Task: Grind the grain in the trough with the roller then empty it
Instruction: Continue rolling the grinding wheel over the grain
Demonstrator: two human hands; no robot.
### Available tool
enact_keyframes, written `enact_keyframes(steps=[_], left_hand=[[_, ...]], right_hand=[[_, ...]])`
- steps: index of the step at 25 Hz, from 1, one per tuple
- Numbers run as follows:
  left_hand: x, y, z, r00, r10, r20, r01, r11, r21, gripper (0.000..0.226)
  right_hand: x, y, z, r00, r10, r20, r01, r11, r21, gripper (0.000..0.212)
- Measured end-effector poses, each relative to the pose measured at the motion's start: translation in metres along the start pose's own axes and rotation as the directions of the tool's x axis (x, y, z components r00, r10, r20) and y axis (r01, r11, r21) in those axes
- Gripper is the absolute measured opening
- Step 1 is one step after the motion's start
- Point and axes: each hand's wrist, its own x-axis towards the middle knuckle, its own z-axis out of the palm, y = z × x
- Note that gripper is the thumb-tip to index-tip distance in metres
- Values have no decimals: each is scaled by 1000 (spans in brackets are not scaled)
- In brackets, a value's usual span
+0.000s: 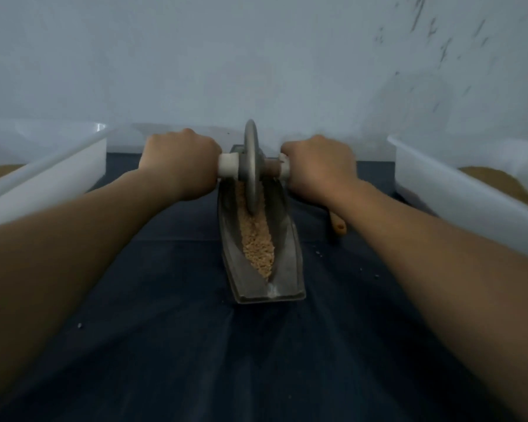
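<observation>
A grey boat-shaped metal trough point(290, 263) lies lengthwise on the dark cloth, its near end toward me. Tan grain point(256, 248) fills its groove. A grey disc roller point(252, 166) stands upright in the far half of the groove, on a wooden axle with white sleeves point(227, 168). My left hand point(177, 161) grips the axle's left end. My right hand point(319, 166) grips its right end. Both fists hide the handle ends.
A white bin point(58, 175) with tan grain stands at the left, another white bin point(457, 190) with grain at the right. A wooden handle tip point(338, 225) pokes out under my right forearm. A few crumbs lie on the cloth. A pale wall rises behind.
</observation>
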Motion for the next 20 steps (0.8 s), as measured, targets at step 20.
enact_keyframes(steps=[20], left_hand=[[-5, 9, -22, 999, 37, 25, -39, 997, 68, 12]], right_hand=[[-16, 1, -1, 1000, 15, -13, -15, 999, 39, 14]])
